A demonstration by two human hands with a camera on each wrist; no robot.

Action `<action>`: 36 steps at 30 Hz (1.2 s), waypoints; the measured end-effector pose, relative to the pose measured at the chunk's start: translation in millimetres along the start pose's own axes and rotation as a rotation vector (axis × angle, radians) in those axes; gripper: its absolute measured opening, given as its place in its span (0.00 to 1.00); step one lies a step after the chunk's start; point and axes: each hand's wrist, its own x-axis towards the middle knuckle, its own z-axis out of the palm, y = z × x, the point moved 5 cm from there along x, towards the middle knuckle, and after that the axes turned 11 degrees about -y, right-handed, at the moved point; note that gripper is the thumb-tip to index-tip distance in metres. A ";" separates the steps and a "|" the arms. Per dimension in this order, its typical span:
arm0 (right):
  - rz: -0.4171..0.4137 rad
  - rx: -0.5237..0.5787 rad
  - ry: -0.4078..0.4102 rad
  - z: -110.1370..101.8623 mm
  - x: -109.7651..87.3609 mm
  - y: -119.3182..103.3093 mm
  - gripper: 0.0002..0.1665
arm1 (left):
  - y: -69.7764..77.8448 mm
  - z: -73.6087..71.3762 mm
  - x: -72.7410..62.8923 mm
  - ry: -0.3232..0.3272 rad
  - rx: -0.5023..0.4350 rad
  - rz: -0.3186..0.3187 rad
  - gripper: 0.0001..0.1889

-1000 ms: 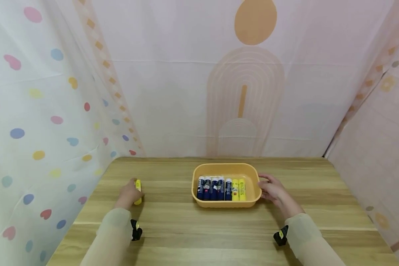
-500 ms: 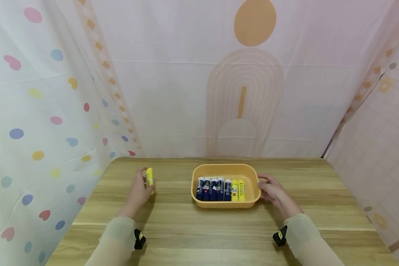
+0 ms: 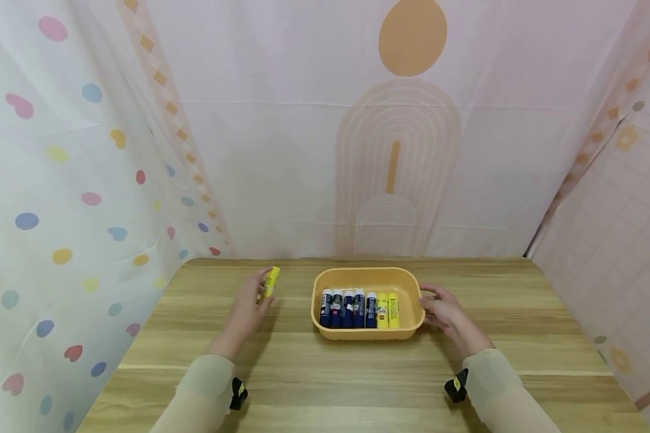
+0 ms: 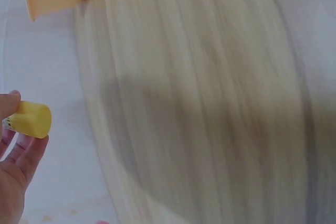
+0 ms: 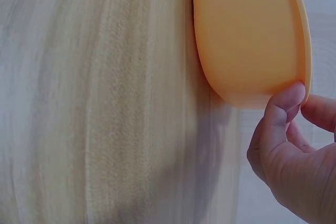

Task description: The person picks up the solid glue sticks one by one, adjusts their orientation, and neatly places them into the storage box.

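In the head view, my left hand [image 3: 245, 310] grips a yellow glue stick [image 3: 271, 281] between thumb and fingers. The stick is raised over the table and tilted, to the left of an orange plastic bin [image 3: 366, 334]. The left wrist view shows one end of the same glue stick [image 4: 34, 119] poking out past the fingertips. At the bin's right end, my right hand [image 3: 448, 314] pinches the rim, as the right wrist view of the bin [image 5: 252, 35] also shows. Inside the bin, several navy glue sticks [image 3: 349, 313] with white caps and two yellow glue sticks [image 3: 388, 311] lie side by side.
The wooden table [image 3: 325, 379] carries the bin near its far side. A pale patterned curtain [image 3: 281, 162] hangs behind the table, with a dotted curtain [image 3: 59, 180] at left and another at right. Inside the bin, bare floor shows right of the yellow sticks.
My left hand has lifted the yellow glue stick from the left of the table and carried it right toward the bin. The right hand and bin have stayed in place.
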 end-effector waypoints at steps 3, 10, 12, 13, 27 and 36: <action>0.000 0.003 -0.002 0.3 0.5 0.4 0.28 | 11.5 4.0 2.6 -0.032 -0.043 0.007 0.36; -0.006 0.009 0.003 0.8 0.9 0.7 0.28 | 37.5 12.4 13.1 -0.094 -0.302 -0.078 0.37; -0.004 0.008 0.003 0.9 1.0 1.1 0.28 | 43.4 13.7 16.7 -0.092 -0.400 -0.119 0.38; -0.003 0.009 0.004 1.1 0.9 1.2 0.28 | 46.4 14.3 18.5 -0.086 -0.441 -0.131 0.38; -0.014 0.016 -0.004 2.6 2.8 1.4 0.28 | 88.3 28.3 44.9 -0.050 -0.695 -0.209 0.40; -0.009 0.025 -0.001 4.9 3.9 2.6 0.28 | 116.9 58.1 58.4 -0.119 -0.950 -0.470 0.39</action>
